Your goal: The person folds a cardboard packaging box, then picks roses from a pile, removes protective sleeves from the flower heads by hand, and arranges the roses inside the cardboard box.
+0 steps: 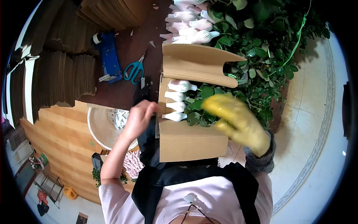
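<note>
Several flower heads in white foam nets (176, 106) lie in a row on a corrugated cardboard sheet (194, 143), their leafy stems (203, 93) pointing right. The sheet's far flap (201, 61) is raised and curls over. My bare left hand (143, 114) is at the sheet's left edge beside the netted heads, its fingers curled together; whether they pinch anything is hidden. My right hand (236, 119), in a yellow glove and blurred by motion, hovers at the stems with fingers stretched out and thumb apart. It holds nothing that I can see.
More netted flowers (194, 26) are piled at the back with leafy stems (261, 48). Teal scissors (135, 70) and a blue tape dispenser (110, 56) lie on the dark table. Cardboard stacks (56, 78) stand at the left. A round tub (97, 127) holds white pieces below.
</note>
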`<state>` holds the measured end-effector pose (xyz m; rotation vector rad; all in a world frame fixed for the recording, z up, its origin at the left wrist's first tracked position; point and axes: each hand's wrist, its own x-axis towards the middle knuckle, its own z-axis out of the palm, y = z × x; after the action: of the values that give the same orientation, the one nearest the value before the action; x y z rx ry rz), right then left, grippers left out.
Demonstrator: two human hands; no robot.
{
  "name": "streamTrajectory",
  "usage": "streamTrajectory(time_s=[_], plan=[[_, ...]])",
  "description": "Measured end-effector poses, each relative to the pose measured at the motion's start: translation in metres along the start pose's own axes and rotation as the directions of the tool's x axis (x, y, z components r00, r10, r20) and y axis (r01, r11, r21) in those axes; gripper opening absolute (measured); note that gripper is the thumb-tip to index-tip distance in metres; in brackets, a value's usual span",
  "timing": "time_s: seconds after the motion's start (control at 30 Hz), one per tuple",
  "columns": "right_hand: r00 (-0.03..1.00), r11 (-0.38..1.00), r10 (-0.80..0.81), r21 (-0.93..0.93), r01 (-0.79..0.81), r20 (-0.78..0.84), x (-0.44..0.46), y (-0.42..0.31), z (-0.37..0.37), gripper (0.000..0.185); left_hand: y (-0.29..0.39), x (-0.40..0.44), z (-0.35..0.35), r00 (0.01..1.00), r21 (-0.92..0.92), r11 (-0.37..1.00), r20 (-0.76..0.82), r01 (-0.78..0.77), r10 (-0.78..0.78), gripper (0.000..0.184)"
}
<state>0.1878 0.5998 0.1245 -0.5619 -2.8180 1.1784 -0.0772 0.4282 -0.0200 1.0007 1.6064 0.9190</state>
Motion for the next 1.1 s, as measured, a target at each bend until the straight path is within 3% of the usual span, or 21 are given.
streamTrajectory(time_s=[0.03,0.07,0.1,0.17,0.23,0.4,0.43,0.5,0.57,0.6,0.63,0.67,0.7,0.73,0.77,0.83,0.87,0.9,0.97,1.03,1.1], plan=[[0.987,0.964,-0.142,0.235,0.122,0.071,0.019,-0.004,0.013,0.054,0.004,0.003,0.001,0.992,0.135,0.99,0.115,0.032,-0.047,0.027],[0.961,0.991,0.028,-0.133,0.008,0.274,0.03,-0.02,0.019,0.049,0.016,0.005,0.005,0.982,0.241,0.966,0.181,-0.093,0.049,0.027],[0.9,0.933,0.14,-0.36,0.02,0.413,0.043,-0.014,0.037,0.032,0.027,0.006,0.008,0.959,0.343,0.915,0.254,-0.213,0.128,0.026],[0.823,0.874,0.318,-0.481,-0.063,0.47,0.049,0.024,0.085,0.021,0.021,0.009,0.01,0.945,0.416,0.873,0.298,-0.255,0.134,0.028],[0.81,0.859,0.319,-0.512,-0.026,0.493,0.057,0.032,0.098,0.021,0.015,0.01,0.011,0.933,0.394,0.853,0.252,-0.341,0.256,0.023],[0.765,0.751,0.353,-0.65,0.111,0.539,0.049,0.037,0.114,0.02,0.001,0.013,0.011,0.869,-0.099,0.921,0.305,-0.378,0.389,0.019],[0.842,0.766,0.288,-0.637,0.082,0.456,0.041,0.048,0.127,0.017,-0.004,0.011,0.012,0.866,-0.111,0.92,0.311,-0.375,0.391,0.019],[0.916,0.791,0.189,-0.608,0.072,0.353,0.037,0.047,0.126,0.015,-0.017,0.003,0.009,0.942,-0.468,0.854,0.117,-0.228,0.316,0.014],[0.942,0.856,0.127,-0.515,0.054,0.31,0.04,0.039,0.107,0.016,-0.018,0.003,-0.023,0.951,-0.756,0.587,-0.159,-0.29,0.264,0.011],[0.956,0.905,0.102,-0.424,0.026,0.276,0.038,0.043,0.102,0.018,0.006,0.004,-0.023,0.926,-0.582,0.723,-0.278,-0.372,0.253,0.01],[0.914,0.955,0.11,-0.296,0.011,0.389,0.04,0.035,0.08,0.02,0.025,0.007,-0.019,0.879,-0.376,0.825,-0.395,-0.421,0.268,0.014],[0.911,0.953,0.114,-0.302,0.012,0.396,0.046,0.024,0.067,0.02,0.013,0.01,-0.028,0.88,-0.191,0.862,-0.183,-0.47,0.439,0.014],[0.884,0.91,0.258,-0.406,-0.086,0.389,0.055,0.011,0.059,0.022,0.004,0.004,-0.019,0.958,-0.309,0.907,-0.077,-0.287,0.276,0.016],[0.844,0.846,0.396,-0.502,-0.181,0.362,0.058,0.004,0.057,0.024,0.009,0.007,-0.009,0.988,-0.125,0.98,-0.045,-0.153,0.149,0.016],[0.893,0.825,0.378,-0.528,-0.204,0.245,0.048,0.011,0.067,0.026,0.015,0.011,0.003,0.999,0.069,0.997,-0.032,-0.016,0.018,0.017],[0.869,0.799,0.432,-0.55,-0.244,0.242,0.049,0.026,0.086,0.027,0.021,0.024,0.018,0.989,0.36,0.921,0.083,-0.147,0.125,0.021],[0.87,0.795,0.433,-0.554,-0.245,0.236,0.049,0.031,0.089,0.027,0.019,0.029,0.024,0.968,0.406,0.878,0.124,-0.252,0.22,0.02],[0.889,0.805,0.38,-0.566,-0.181,0.256,0.048,0.035,0.091,0.028,0.02,0.032,0.026,0.969,0.405,0.88,0.117,-0.248,0.219,0.02],[0.897,0.818,0.33,-0.563,-0.116,0.294,0.044,0.035,0.094,0.028,0.019,0.03,0.031,0.943,0.273,0.902,0.09,-0.334,0.321,0.022],[0.905,0.815,0.335,-0.562,-0.14,0.261,0.046,0.038,0.091,0.028,0.015,0.026,0.035,0.962,0.216,0.937,0.068,-0.273,0.265,0.023],[0.887,0.818,0.376,-0.546,-0.181,0.269,0.05,0.044,0.092,0.027,0.017,0.025,0.033,0.975,0.293,0.932,0.013,-0.215,0.221,0.023]])
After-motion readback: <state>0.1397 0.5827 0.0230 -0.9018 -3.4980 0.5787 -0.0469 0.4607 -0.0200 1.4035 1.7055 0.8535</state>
